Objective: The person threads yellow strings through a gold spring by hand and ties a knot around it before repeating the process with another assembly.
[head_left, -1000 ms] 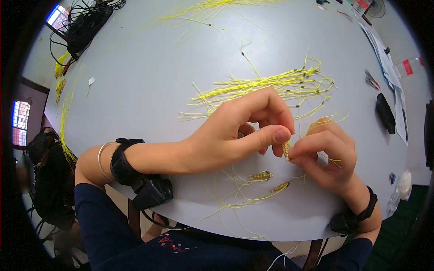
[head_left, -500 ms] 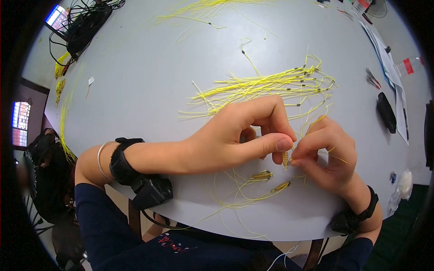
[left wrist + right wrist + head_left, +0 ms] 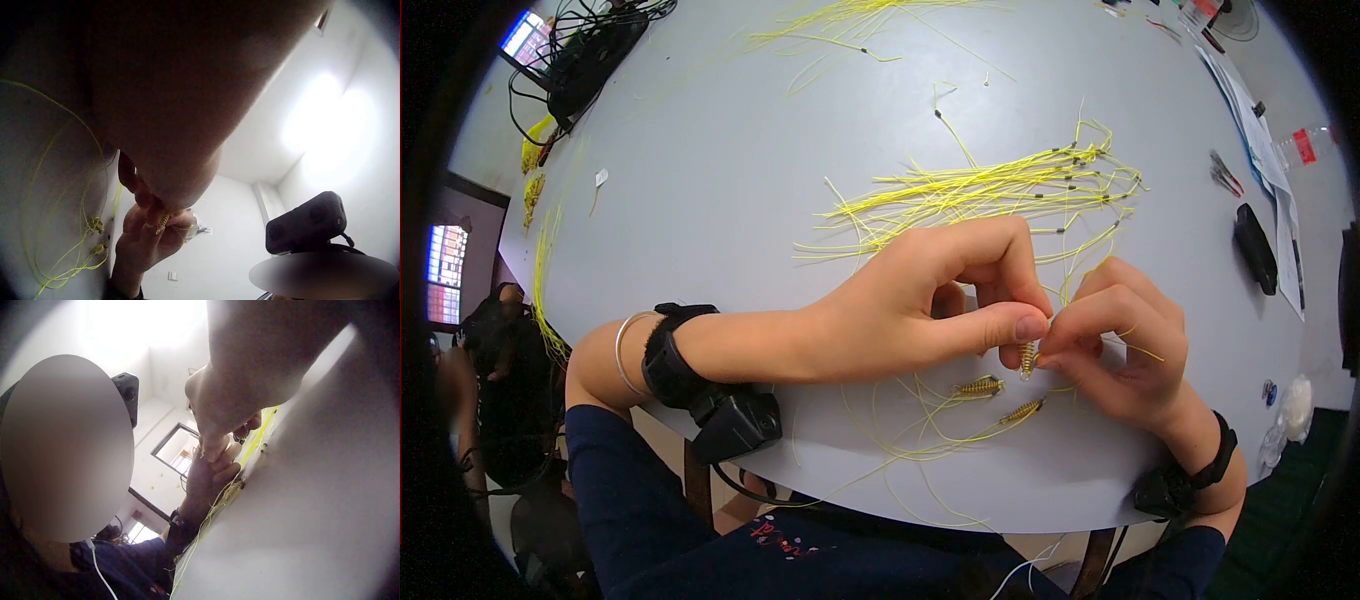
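Thumb and fingertips of my left hand [image 3: 970,300] pinch a small gold wire spring [image 3: 1027,361], its coils pointing down below the thumb. Right beside it, my right hand [image 3: 1128,340] has thumb and index finger pressed together on a thin yellow cord [image 3: 1142,349], whose end sticks out behind the fingers. The fingertips of both hands nearly meet at the spring's upper end. In the left wrist view the spring [image 3: 162,222] shows against the right hand's fingers. Two similar springs [image 3: 980,387] with long yellow cords lie on the table just below the hands.
A bundle of yellow cords [image 3: 990,186] with dark grey sleeves lies beyond the hands, another bunch [image 3: 840,20] at the far edge. To the right are pliers [image 3: 1225,175], a black case [image 3: 1253,250] and papers [image 3: 1250,130]. Black cables [image 3: 600,50] heap at the upper left.
The left hand has lowered slightly with the spring, and the right hand's fingertips have shifted a little left toward it. The cord above the right hand has moved. Things on the table stay put.
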The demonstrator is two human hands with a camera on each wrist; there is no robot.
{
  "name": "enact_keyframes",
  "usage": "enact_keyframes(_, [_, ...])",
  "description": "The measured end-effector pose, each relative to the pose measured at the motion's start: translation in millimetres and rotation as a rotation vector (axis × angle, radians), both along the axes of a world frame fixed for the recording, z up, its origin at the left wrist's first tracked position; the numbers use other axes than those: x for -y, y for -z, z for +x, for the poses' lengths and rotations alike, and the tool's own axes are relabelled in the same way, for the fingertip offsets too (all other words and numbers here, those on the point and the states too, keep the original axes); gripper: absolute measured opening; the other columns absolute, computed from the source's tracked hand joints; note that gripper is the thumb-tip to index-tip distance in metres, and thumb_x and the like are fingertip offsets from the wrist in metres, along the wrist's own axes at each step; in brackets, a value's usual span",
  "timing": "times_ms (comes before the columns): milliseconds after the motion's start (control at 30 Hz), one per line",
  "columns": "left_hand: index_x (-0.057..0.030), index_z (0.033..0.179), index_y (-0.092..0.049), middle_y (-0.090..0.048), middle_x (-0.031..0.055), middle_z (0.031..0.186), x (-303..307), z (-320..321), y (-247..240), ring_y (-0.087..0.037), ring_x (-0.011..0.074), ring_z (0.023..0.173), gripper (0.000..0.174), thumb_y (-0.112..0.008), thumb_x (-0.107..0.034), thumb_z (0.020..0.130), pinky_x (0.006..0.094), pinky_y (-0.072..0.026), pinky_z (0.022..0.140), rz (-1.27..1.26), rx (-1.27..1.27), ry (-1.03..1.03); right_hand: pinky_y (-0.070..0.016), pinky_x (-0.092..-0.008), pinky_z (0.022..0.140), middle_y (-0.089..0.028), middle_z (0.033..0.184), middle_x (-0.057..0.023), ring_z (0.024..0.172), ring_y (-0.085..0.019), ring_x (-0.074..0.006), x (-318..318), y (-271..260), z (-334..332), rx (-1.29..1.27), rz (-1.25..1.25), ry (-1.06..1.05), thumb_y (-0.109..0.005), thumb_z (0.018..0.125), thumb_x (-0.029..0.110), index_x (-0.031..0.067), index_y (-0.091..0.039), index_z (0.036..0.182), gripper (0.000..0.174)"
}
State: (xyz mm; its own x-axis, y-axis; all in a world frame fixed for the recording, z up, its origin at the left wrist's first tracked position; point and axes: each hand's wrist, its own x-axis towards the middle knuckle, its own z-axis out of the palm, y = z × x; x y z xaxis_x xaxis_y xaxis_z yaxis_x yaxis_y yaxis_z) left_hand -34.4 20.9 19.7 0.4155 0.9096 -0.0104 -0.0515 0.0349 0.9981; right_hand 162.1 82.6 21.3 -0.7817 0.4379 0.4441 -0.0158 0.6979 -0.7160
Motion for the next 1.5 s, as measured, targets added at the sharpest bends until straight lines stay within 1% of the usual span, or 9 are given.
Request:
enact_keyframes(233, [0.0008,0.085,-0.052,-0.060,0.0082,0.081,0.5,-0.1,0.4,-0.061,0.0124,0.072,0.012,-0.061,-0.006,0.081,0.0220,-0.0476,0.062,-0.019,0.091,-0.016,-0.0345,-0.0229,0.044,-0.051,0.067,-0.0034,0.053,-0.047,-0.0120,-0.3,1.3,-1.9,-0.043,0.030,-0.008,-0.071,0.062,-0.002,0.0065,-0.060,0.077,0.020])
enact_keyframes(300, [-0.0003,0.078,-0.056,-0.063,0.0073,0.078,-1.7,-3.2,0.0,-0.061,0.0121,0.069,0.011,-0.065,-0.006,0.078,0.0212,-0.0469,0.059,0.265,-0.113,0.088,-0.0333,-0.0227,0.044,-0.051,0.067,-0.0034,0.054,-0.045,-0.0111,-0.6,1.9,-1.2,-0.048,-0.021,0.043,-0.070,0.063,-0.004,0.0057,-0.059,0.076,0.019])
enact_keyframes(433, [-0.0022,0.074,-0.059,-0.064,0.0062,0.078,1.9,0.1,-2.6,-0.061,0.0108,0.067,0.010,-0.068,-0.007,0.075,0.0206,-0.0465,0.057,0.112,-0.029,0.202,-0.0319,-0.0219,0.043,-0.051,0.068,-0.0032,0.054,-0.043,-0.0104,-2.9,0.5,-0.7,-0.034,-0.034,0.027,-0.069,0.064,-0.005,0.0049,-0.058,0.076,0.019])
enact_keyframes(700, [-0.0059,0.102,-0.063,-0.066,0.0047,0.082,2.5,2.2,-1.0,-0.062,0.0107,0.067,0.024,-0.064,-0.008,0.078,0.0219,-0.0478,0.056,0.157,-0.002,0.383,-0.0302,-0.0211,0.042,-0.051,0.068,-0.0025,0.053,-0.042,-0.0093,-2.9,2.0,-1.3,-0.045,-0.012,0.006,-0.068,0.064,-0.006,0.0045,-0.058,0.076,0.019])
enact_keyframes(1033, [-0.0060,0.099,-0.065,-0.065,0.0059,0.083,2.3,2.0,2.9,-0.062,0.0142,0.070,0.020,-0.062,-0.008,0.079,0.0247,-0.0483,0.062,0.094,0.014,0.480,-0.0323,-0.0201,0.043,-0.050,0.069,-0.0021,0.053,-0.041,-0.0085,-2.4,6.1,-1.5,-0.070,0.019,0.144,-0.065,0.066,-0.008,0.0034,-0.055,0.077,0.018])
enact_keyframes(1300, [-0.0188,0.083,-0.071,-0.043,0.0112,0.122,-1.8,-2.5,-0.4,-0.040,0.0212,0.111,0.014,-0.071,-0.015,0.070,0.0308,-0.0364,0.079,0.519,-0.146,-0.009,-0.0331,-0.0188,0.044,-0.047,0.070,-0.0020,0.053,-0.040,-0.0067,-6.7,8.9,-1.1,-0.091,-0.004,0.351,-0.062,0.068,-0.009,0.0022,-0.054,0.079,0.018])
enact_keyframes(1333, [-0.0165,0.086,-0.070,-0.053,0.0110,0.113,-4.2,0.3,-0.4,-0.047,0.0200,0.107,0.014,-0.070,-0.013,0.072,0.0382,-0.0329,0.091,0.587,-0.078,-0.014,-0.0331,-0.0188,0.044,-0.047,0.070,-0.0020,0.053,-0.040,-0.0067,-7.0,8.9,-0.9,-0.090,-0.004,0.351,-0.062,0.068,-0.009,0.0022,-0.054,0.079,0.018])
enact_keyframes(1433, [-0.0132,0.083,-0.067,-0.064,0.0021,0.090,-3.9,1.8,6.7,-0.058,0.0168,0.091,0.010,-0.066,-0.008,0.075,0.0417,-0.0365,0.092,0.499,-0.014,0.149,-0.0327,-0.0189,0.044,-0.047,0.069,-0.0018,0.052,-0.039,-0.0068,-8.0,7.6,0.2,-0.060,-0.018,0.314,-0.062,0.068,-0.008,0.0025,-0.054,0.078,0.017])
enact_keyframes(1500, [-0.0047,0.087,-0.067,-0.066,0.0075,0.084,-0.2,0.2,3.9,-0.063,0.0177,0.078,0.011,-0.066,-0.007,0.076,0.0465,-0.0255,0.102,0.479,0.022,0.212,-0.0324,-0.0187,0.044,-0.046,0.068,-0.0014,0.052,-0.039,-0.0070,-7.9,6.5,-0.1,0.014,0.078,0.296,-0.063,0.068,-0.007,0.0029,-0.054,0.077,0.016])
